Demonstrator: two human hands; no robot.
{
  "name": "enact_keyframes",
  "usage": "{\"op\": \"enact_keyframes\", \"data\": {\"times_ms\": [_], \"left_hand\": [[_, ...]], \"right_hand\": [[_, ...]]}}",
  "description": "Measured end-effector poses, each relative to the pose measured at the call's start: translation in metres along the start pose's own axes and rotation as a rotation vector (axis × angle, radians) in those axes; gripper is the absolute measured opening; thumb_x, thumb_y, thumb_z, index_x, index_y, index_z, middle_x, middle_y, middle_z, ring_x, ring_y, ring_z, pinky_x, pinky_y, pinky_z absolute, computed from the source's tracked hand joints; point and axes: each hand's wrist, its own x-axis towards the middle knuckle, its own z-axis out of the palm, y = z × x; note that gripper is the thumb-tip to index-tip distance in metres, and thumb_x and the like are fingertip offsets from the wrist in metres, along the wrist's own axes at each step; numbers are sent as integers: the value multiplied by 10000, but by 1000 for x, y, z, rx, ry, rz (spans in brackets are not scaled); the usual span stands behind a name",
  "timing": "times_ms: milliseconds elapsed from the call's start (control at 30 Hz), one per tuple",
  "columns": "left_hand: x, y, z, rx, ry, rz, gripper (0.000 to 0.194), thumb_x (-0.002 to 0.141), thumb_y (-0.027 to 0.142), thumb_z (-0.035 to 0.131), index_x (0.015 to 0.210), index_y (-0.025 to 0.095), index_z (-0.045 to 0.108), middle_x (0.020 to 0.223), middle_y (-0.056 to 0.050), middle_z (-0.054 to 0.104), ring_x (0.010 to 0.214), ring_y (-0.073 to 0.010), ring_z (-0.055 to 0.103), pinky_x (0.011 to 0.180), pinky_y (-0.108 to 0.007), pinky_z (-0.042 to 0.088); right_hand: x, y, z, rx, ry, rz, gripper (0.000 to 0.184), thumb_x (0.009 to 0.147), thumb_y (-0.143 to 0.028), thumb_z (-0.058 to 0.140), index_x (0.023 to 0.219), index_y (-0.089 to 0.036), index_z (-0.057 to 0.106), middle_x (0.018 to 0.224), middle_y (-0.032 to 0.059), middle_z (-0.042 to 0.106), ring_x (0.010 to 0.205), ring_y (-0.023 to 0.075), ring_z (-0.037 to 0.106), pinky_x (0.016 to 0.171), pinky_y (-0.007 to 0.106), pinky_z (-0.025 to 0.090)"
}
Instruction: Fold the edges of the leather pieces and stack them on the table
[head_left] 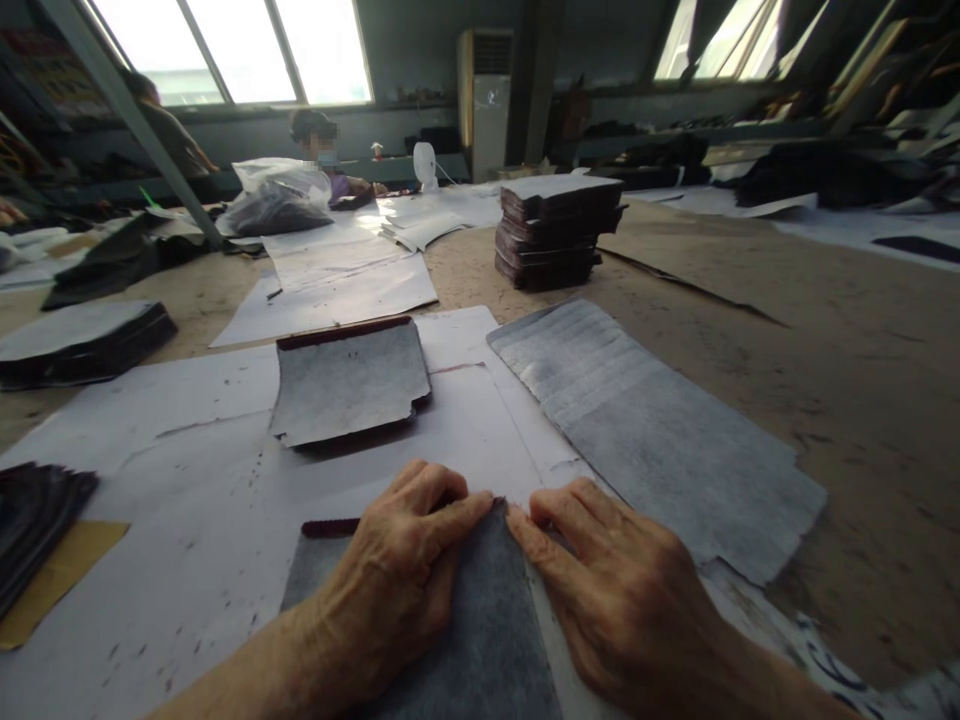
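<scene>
A grey-backed leather piece (495, 630) with a dark red folded edge lies on white paper in front of me. My left hand (409, 560) rests over its top edge, fingers curled, with thumb and forefinger pressed at the far right corner. My right hand (615, 570) meets it there, its fingertips pinched against the same corner. Beyond my left hand sits another grey-backed piece (352, 385) with a dark red strip along its far edge. To the right, a larger grey-backed piece (660, 430) lies flat, ridged at its far end.
A tall stack of dark red pieces (555, 235) stands farther back. At the left are a low stack (82, 340), dark pieces (41, 525) and yellow card (67, 580). A plastic bag (277, 195) lies near a masked person (322, 150); another person (169, 130) stands behind a slanted post.
</scene>
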Motion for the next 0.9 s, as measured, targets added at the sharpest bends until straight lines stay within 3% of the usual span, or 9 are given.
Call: {"op": "enact_keyframes", "data": {"times_ms": [367,500,600,900], "left_hand": [[-3,0,3,65,-29,148,389,781,-23,338,1086,102,544,859,-89,494,757,-172,429,651,-331,466],[-2,0,3,115,-44,167,366,793,-2,326,1079,98,531,853,-90,493,742,-175,420,632,-337,465],[-2,0,3,114,-30,188,369,785,-10,326,1081,81,527,858,-95,491,738,-175,414,628,-344,462],[-4,0,-2,87,-68,158,369,803,-10,336,1097,109,524,882,-87,498,770,-178,440,666,-337,468]], "right_hand": [[-2,2,2,83,22,70,262,858,-42,346,858,-68,606,803,96,526,763,190,484,648,310,439],[-4,6,2,136,67,133,258,865,-35,371,1009,-88,579,867,79,536,802,182,496,702,313,451],[-3,7,1,141,26,116,341,844,-25,353,1106,-98,558,857,79,516,786,182,489,661,298,457],[0,3,2,44,-79,46,338,824,-26,332,1010,-63,611,842,101,509,772,213,454,639,340,444]]}}
